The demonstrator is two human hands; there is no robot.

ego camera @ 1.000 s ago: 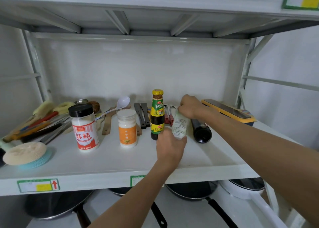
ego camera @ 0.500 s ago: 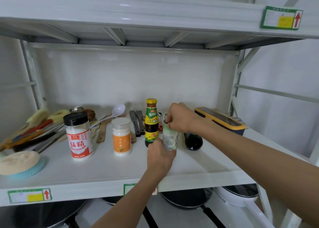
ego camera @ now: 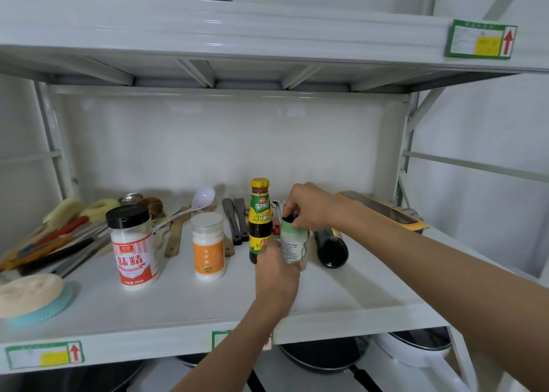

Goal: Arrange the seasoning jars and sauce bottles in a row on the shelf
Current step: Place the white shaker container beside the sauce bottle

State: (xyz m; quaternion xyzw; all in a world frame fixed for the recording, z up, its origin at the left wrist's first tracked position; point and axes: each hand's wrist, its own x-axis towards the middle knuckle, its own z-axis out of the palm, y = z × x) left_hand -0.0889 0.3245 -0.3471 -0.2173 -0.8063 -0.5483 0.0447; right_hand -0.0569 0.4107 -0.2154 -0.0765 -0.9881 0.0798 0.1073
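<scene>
hands on white jar, mid-shelf

left hand (ego camera: 277, 275) wraps the base of the white jar (ego camera: 294, 244), upright on the shelf (ego camera: 178, 299) just right of the sauce bottle (ego camera: 260, 220). right hand (ego camera: 312, 209) pinches its dark cap. dark bottle (ego camera: 331, 247) lies just beyond.

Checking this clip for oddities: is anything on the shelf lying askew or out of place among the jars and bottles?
Yes. A dark bottle lies on its side, just right of the white jar that both hands hold, while the sauce bottle and the other two jars stand upright. Nothing looks spilled.
</scene>
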